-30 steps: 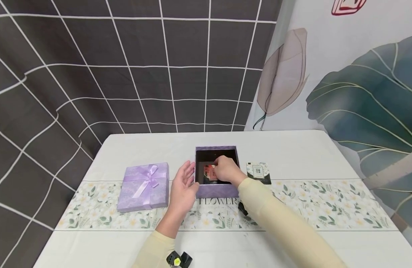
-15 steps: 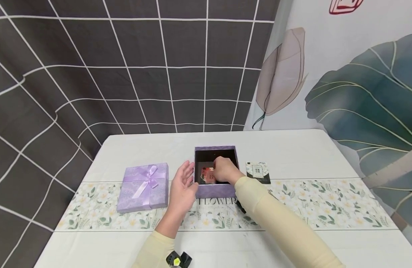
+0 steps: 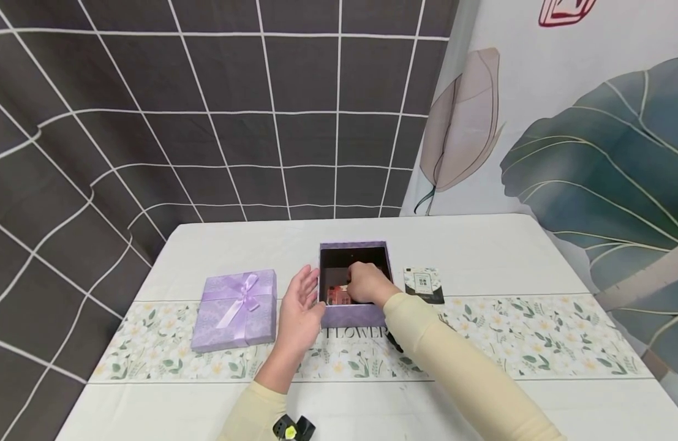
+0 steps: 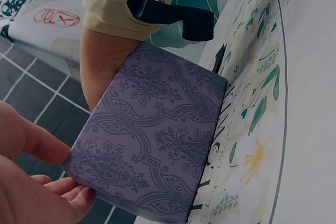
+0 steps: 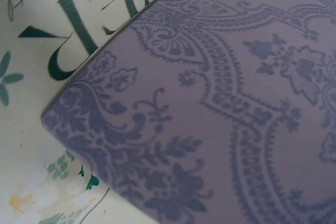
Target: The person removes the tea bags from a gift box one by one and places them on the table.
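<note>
An open purple patterned gift box (image 3: 352, 316) with a dark inside stands mid-table. My right hand (image 3: 369, 283) reaches down into it and pinches a small red printed packet (image 3: 337, 295), which lies low by the front left of the inside. The fingertips are partly hidden behind the hand. At the box's left side rests my left hand (image 3: 302, 312), fingers straight along the wall. In the left wrist view, its thumb (image 4: 44, 142) and fingers touch the box's corner edge. Only the patterned box wall (image 5: 210, 98) shows in the right wrist view, not the hand.
The purple box lid (image 3: 235, 309) with a ribbon bow lies left of the left hand. Right of the box lies a white floral packet (image 3: 424, 285) with a black lower part. A white cloth (image 3: 482, 254) with a flowered band covers the table.
Inside the box, my right hand has shifted slightly left and toward the front, and the red packet has moved the same way. The left hand has stayed at the box's side.
</note>
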A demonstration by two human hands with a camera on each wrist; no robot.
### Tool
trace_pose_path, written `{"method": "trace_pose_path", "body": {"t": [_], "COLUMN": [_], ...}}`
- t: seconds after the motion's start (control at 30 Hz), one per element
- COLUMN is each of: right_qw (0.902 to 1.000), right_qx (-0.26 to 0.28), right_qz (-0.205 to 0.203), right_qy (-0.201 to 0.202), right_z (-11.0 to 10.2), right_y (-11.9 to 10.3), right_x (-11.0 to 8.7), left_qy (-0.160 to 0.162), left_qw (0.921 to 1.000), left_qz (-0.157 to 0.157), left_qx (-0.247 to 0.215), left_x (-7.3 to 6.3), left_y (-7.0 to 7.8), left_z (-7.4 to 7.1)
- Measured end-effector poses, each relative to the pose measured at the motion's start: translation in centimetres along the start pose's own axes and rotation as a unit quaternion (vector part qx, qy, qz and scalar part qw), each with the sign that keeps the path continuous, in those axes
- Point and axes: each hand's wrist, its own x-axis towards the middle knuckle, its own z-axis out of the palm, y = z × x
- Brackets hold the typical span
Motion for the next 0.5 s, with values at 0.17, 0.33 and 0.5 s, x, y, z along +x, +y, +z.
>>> {"method": "trace_pose_path", "body": {"t": [0.17, 0.33, 0.5], "right_qw": [0.9985, 0.9905, 0.9829], "right_qx": [0.039, 0.117, 0.17], "right_qz": [-0.007, -0.014, -0.005], "right_qy": [0.037, 0.071, 0.071], "right_z": [-0.3, -0.7, -1.3], "right_y": [0.1, 0.1, 0.0], "right_x": [0.1, -0.1, -0.3], "left_qy": [0.0, 0.0, 0.002], "left_qw": [1.0, 1.0, 1.0], "left_qz": [0.0, -0.002, -0.004], "left_qx": [-0.001, -0.001, 0.002], "left_x": [0.0, 0.1, 0.2], "left_y": [-0.1, 0.0, -0.2], "left_z": [0.0, 0.0, -0.1]}}
